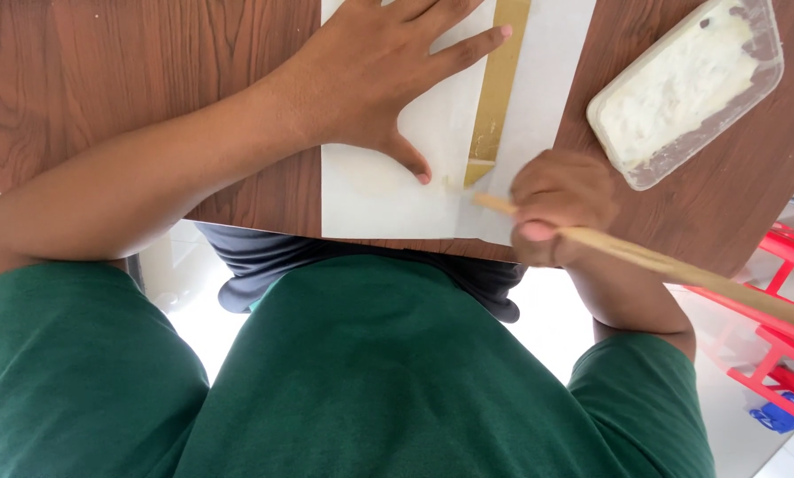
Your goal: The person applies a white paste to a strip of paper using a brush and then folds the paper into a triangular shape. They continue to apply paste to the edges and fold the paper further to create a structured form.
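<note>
A white sheet of paper (375, 190) lies on the brown wooden table (131, 80). A long gold strip (496, 93) rests on the sheet. My left hand (375, 75) presses flat on the paper, fingers spread, with one fingertip touching the strip. My right hand (561, 204) grips a long wooden stick (680, 270). The stick's tip (478, 200) touches the paper just below the near end of the gold strip.
A clear plastic tub of white paste (685, 84) stands on the table at the right of the sheet. A red plastic frame (782, 341) is on the floor at the right. The table's near edge runs just below the paper.
</note>
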